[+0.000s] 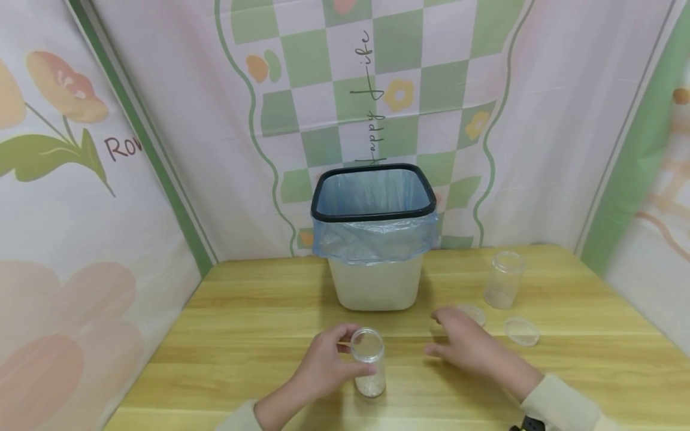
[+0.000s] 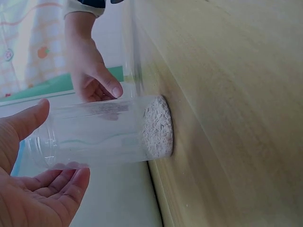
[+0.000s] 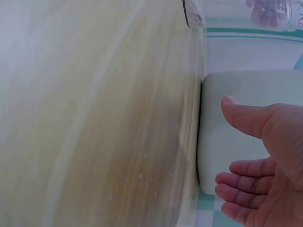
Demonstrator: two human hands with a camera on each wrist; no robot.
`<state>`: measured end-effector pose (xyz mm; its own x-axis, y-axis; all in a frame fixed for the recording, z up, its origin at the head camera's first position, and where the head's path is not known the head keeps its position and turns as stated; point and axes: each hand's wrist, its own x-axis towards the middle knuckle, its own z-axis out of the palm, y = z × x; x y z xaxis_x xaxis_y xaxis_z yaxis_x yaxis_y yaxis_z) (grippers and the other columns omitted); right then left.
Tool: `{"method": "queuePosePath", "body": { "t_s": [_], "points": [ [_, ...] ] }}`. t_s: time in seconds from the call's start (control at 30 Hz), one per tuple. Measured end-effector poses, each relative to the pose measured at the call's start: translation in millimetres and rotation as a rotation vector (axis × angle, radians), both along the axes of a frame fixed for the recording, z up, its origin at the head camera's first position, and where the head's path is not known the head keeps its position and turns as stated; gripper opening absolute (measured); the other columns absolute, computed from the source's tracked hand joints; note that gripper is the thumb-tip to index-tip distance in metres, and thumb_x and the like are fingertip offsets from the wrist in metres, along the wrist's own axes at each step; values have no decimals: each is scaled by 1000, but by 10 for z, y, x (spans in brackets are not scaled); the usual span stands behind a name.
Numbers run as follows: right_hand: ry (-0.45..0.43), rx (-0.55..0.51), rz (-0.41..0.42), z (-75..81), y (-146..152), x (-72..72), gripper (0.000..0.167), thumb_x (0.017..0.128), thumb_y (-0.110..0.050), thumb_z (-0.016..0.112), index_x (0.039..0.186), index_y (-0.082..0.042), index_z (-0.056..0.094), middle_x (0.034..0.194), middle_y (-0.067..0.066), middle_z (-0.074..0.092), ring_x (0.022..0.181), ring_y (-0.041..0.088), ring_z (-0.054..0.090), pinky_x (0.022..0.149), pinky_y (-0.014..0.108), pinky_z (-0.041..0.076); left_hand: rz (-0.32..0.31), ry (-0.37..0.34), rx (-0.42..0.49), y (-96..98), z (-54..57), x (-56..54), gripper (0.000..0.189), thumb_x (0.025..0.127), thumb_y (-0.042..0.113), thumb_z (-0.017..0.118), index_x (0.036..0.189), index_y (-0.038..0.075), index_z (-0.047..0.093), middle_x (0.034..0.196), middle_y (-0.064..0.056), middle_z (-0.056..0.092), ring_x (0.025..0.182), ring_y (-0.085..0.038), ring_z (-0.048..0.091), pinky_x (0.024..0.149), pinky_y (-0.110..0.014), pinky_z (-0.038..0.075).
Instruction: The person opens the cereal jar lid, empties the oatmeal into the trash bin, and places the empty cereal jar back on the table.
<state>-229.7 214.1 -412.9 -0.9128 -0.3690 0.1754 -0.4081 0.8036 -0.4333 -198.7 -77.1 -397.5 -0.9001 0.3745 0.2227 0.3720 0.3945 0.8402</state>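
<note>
A clear jar (image 1: 372, 368) stands upright on the wooden table, with a layer of pale, grainy stuff (image 2: 157, 128) at its bottom. My left hand (image 1: 330, 362) holds it near the top, thumb on the near side and fingers round the far side. To the right of the jar, my right hand (image 1: 466, 341) hovers over the table with nothing in it. Its thumb and fingers (image 3: 246, 189) are spread apart in the right wrist view. A clear round lid (image 1: 472, 313) lies just behind that hand, and another clear lid (image 1: 521, 331) lies to its right.
Behind the hands stands a white bin (image 1: 377, 287) with a black rim and a blue bag liner (image 1: 372, 239). A second clear jar (image 1: 504, 281) is upright at the right rear of the table (image 1: 259, 305). Patterned curtains (image 1: 162, 54) hang behind and at both sides.
</note>
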Motion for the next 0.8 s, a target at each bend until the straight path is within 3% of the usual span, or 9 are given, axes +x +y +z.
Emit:
{"method": "queuePosePath", "body": {
  "t_s": [0.17, 0.33, 0.47, 0.8],
  "points": [
    [9, 8, 5, 22, -53, 45, 68, 79, -34, 80, 125, 9, 54, 122, 24, 57, 109, 39, 56, 95, 55, 45, 22, -1, 9, 2, -6, -4, 54, 70, 25, 88, 114, 5, 65, 104, 2, 66, 97, -21, 63, 83, -25, 52],
    [36, -4, 27, 87, -94, 81, 67, 78, -35, 80, 125, 7, 55, 123, 23, 58, 113, 41, 54, 96, 57, 42, 46, -52, 71, 5, -2, 1, 50, 72, 21, 86, 114, 5, 64, 107, -4, 66, 100, -25, 62, 84, -24, 51],
    [38, -27, 54, 148, -128, 104, 66, 76, -34, 81, 123, 5, 56, 121, 20, 60, 111, 38, 56, 95, 56, 44, 35, -87, 133, 12, -9, -10, 48, 74, 17, 84, 115, 2, 62, 110, -9, 65, 106, -30, 60, 88, -25, 51],
    [-9, -110, 152, 234, -213, 144, 69, 73, -31, 84, 124, 6, 55, 121, 19, 60, 110, 37, 57, 93, 54, 46, 15, -155, 242, 37, -67, -34, 46, 75, 10, 82, 114, 1, 59, 114, -10, 61, 112, -26, 57, 95, -33, 48]
  ]
}}
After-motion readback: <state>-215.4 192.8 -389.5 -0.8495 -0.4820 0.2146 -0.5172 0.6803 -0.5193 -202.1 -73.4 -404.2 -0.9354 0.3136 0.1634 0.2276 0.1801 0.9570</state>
